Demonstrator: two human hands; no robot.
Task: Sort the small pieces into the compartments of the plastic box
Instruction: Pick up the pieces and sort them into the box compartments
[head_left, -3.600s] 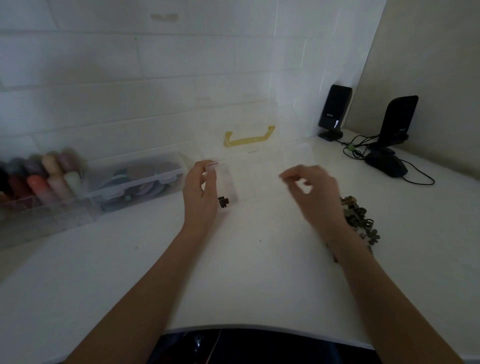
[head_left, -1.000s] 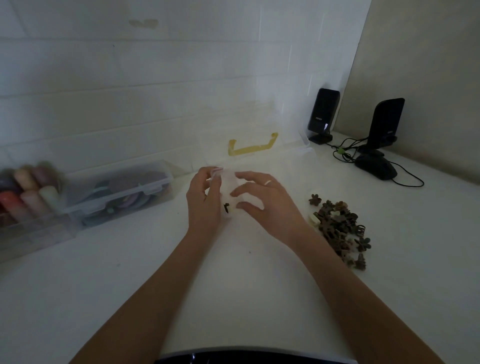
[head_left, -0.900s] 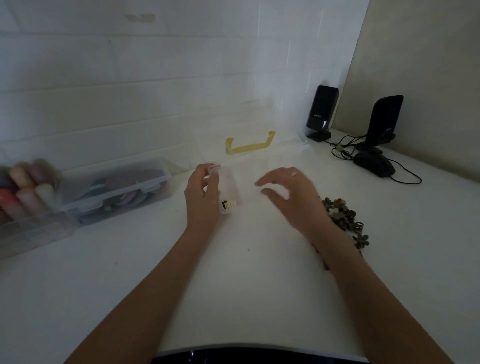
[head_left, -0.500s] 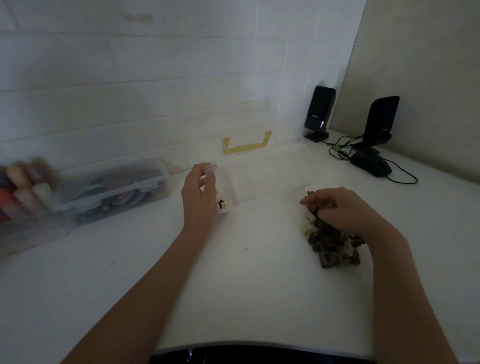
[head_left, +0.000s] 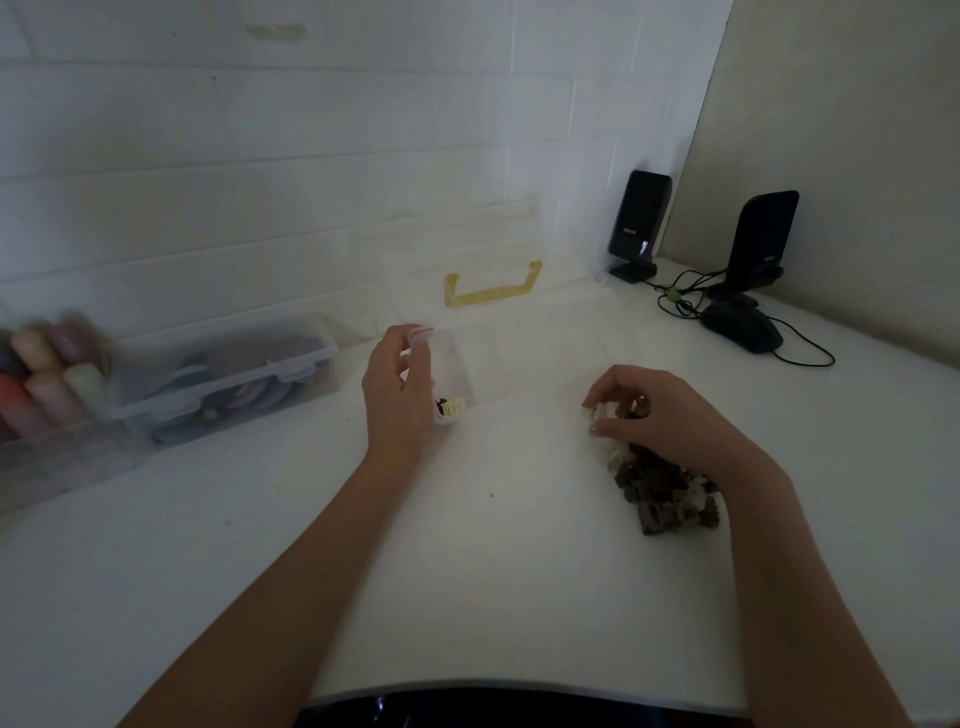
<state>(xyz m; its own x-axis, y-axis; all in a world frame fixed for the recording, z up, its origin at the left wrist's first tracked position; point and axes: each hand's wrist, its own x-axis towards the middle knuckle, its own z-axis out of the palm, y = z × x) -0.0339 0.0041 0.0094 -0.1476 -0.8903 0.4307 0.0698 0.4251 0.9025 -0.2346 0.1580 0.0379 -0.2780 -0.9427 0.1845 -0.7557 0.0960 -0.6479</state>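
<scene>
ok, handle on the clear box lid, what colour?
Yellow handle, head view.

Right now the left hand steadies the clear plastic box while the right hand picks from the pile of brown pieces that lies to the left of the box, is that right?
Not quite: the pile of brown pieces lies to the right of the clear plastic box, as the head view shows. The left hand does steady the box, and the right hand picks from the pile.

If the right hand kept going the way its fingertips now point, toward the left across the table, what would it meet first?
Probably the clear plastic box, at its near right part; the right hand, pinching small pieces over the pile, points that way. Depth is uncertain; it might pass just in front.
</scene>
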